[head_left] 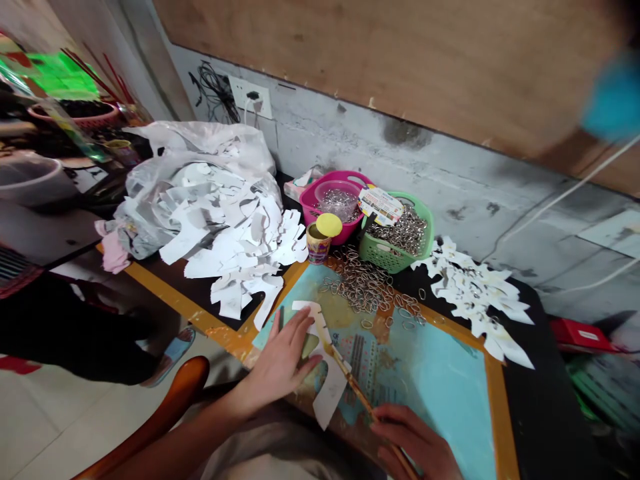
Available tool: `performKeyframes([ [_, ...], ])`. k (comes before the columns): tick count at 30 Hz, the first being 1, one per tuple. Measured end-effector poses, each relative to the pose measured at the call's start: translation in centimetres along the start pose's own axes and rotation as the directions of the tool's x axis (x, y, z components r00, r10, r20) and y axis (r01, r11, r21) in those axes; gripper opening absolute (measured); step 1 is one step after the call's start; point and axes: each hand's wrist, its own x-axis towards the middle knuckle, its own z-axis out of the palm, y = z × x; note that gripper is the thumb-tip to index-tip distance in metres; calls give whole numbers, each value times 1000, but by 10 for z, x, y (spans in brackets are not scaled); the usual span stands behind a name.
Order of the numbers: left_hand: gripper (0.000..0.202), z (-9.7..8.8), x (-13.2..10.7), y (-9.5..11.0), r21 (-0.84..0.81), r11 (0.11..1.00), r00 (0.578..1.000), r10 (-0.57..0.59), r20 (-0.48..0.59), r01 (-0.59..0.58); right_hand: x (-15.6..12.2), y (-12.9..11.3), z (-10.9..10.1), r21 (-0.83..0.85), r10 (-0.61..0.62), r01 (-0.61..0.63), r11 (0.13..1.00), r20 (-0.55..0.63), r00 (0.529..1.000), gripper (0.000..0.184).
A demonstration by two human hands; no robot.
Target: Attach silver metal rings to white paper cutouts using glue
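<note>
Left hand lies spread on a curved cutout, right hand grips a brush, blue counter opening toward orange edging.

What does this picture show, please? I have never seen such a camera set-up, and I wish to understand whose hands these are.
There is no machine here. One camera, worn on a person's head, looks forward and down at their bare hands. The left hand lies with spread fingers on a white cut-out piece. The right hand holds a thin brown stick, its far tip at that piece. Beyond lie loose metal rings, a pink basket, a green basket and an open tin. More white cut-outs are heaped at both sides: a large heap left, a smaller one right.
</note>
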Motion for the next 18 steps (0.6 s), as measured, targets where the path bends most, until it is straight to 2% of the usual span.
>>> performKeyframes([
  [4,89,6,-15,20,-38,999,999,7,-38,-9,1,6,6,41,58,-55,998,-53,997,40],
  [6,94,14,-20,27,-39,999,999,-31,-40,29,2,9,9,29,43,-41,999,-55,998,34],
  [10,105,26,-24,33,-26,992,992,-123,-7,123,-2,10,7,34,-8,7,999,31,999,31],
  [14,116,26,-22,31,-14,986,985,-168,31,168,-6,1,-13,38,63,-67,997,109,992,23],
  [18,120,24,-20,29,-22,986,985,-162,60,164,-7,-7,-51,50,106,-118,992,196,975,20],
])
